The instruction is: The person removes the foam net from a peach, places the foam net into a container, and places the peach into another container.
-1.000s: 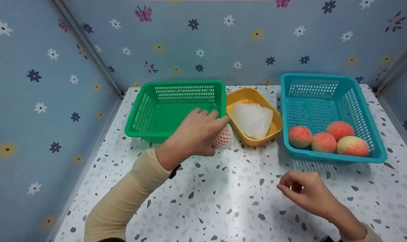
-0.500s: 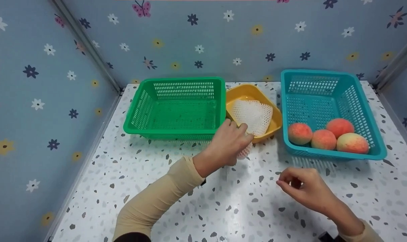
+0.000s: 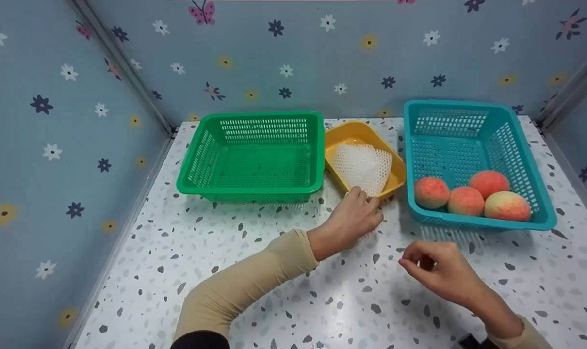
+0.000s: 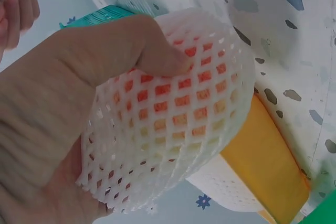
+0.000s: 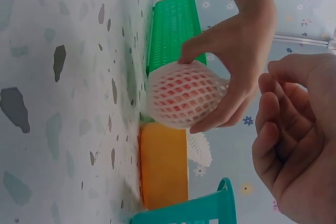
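My left hand (image 3: pixel 349 218) grips a peach in a white foam net (image 4: pixel 181 93), thumb on one side and fingers on the other. Red and yellowish skin shows through the mesh. From the head view that peach is mostly hidden beneath the hand, just in front of the yellow tray (image 3: pixel 395 178). Apart from it, to the right, my right hand (image 3: pixel 439 271) hovers over the table with loosely curled fingers and nothing visible in them. Folded white foam nets (image 3: pixel 364 167) lie in the yellow tray. Several bare peaches (image 3: pixel 466 201) sit in the front of the blue basket (image 3: pixel 482 223).
A green basket (image 3: pixel 250 190) without fruit stands left of the yellow tray. The speckled white table (image 3: pixel 225 276) runs up to flower-patterned walls (image 3: pixel 284 48) at the back and sides.
My left hand has moved rightward with the netted peach, from the green basket's front right corner to the front of the yellow tray. The right hand has stayed in place.
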Demonstrator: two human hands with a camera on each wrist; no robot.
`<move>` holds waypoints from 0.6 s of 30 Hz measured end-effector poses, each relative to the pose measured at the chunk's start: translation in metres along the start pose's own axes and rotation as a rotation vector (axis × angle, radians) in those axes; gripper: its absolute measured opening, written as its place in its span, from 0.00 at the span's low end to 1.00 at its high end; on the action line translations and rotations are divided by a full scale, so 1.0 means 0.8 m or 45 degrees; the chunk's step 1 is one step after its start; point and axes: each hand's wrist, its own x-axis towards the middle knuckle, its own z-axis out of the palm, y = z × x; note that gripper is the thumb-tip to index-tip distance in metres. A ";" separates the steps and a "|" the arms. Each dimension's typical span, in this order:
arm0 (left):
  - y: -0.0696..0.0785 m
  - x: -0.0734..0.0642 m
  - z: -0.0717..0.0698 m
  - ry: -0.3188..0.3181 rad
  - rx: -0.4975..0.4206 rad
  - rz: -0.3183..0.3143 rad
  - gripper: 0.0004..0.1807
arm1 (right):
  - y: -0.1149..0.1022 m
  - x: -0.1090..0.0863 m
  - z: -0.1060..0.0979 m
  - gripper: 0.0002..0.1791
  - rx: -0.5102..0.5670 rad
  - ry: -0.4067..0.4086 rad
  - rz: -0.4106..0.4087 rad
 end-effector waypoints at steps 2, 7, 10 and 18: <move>0.004 0.003 0.002 -0.002 0.012 0.005 0.18 | 0.001 0.000 0.000 0.16 0.002 0.003 -0.002; 0.010 0.009 0.009 -0.039 0.046 0.012 0.17 | 0.001 -0.001 0.000 0.16 0.009 0.008 -0.013; 0.013 0.011 0.011 -0.061 0.058 0.010 0.16 | 0.001 -0.003 -0.001 0.15 0.005 -0.003 0.006; 0.013 0.011 0.008 -0.050 0.025 0.009 0.16 | 0.002 -0.007 -0.003 0.16 -0.005 -0.013 0.061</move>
